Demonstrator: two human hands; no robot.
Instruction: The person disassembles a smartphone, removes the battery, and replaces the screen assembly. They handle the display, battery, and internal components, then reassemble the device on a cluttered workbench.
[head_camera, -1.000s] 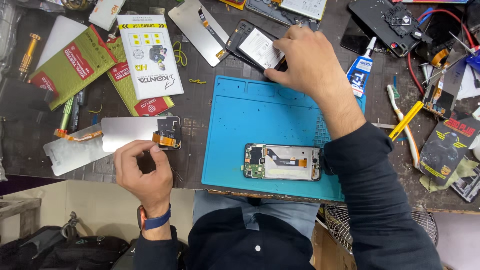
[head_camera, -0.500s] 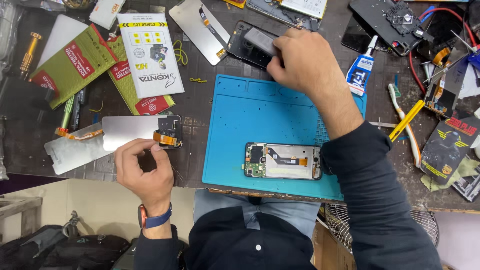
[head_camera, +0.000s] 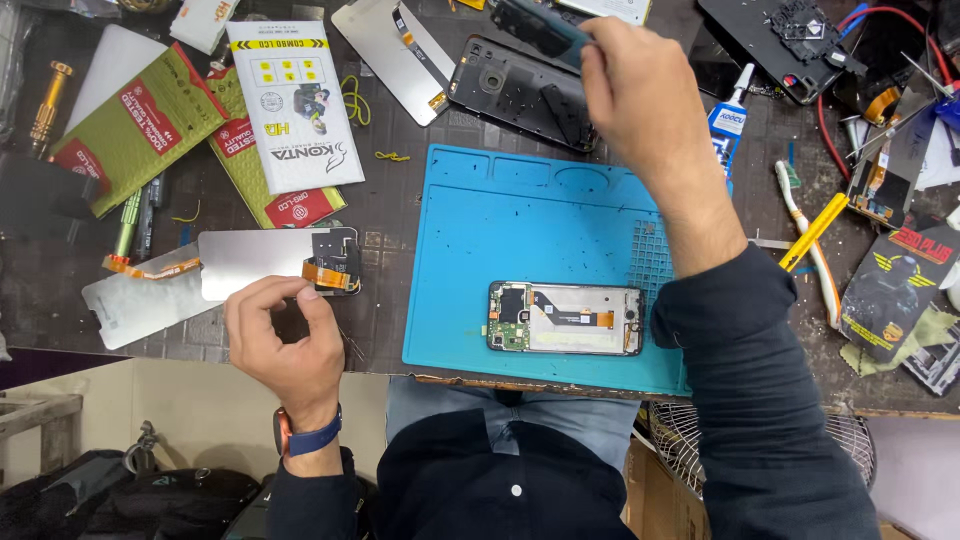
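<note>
Head view: right hand (head_camera: 640, 95) at upper centre, fingers pinched on a dark flat piece (head_camera: 535, 25), lifted over the black phone back cover (head_camera: 520, 90). Left hand (head_camera: 285, 340) at lower left, fingers curled together at the edge of a silver screen panel (head_camera: 265, 262), touching near its orange ribbon cable (head_camera: 325, 275); whether it grips anything, cannot tell. Opened phone (head_camera: 565, 318) lies on the blue mat (head_camera: 520, 220), lower centre, untouched. Risks: the pinched piece could slip and drop onto the cover; the right sleeve hangs close to the open phone and could drag it; the ribbon could crease or tear under the left fingers. Packaging: white upright box with yellow stripe (head_camera: 295, 100) upper left; green padded pouches with red labels (head_camera: 140, 125) beside and under it; small blue-and-white glue tube (head_camera: 728, 125) upper right; dark pouch with yellow winged emblem (head_camera: 890, 290) at right edge.
</note>
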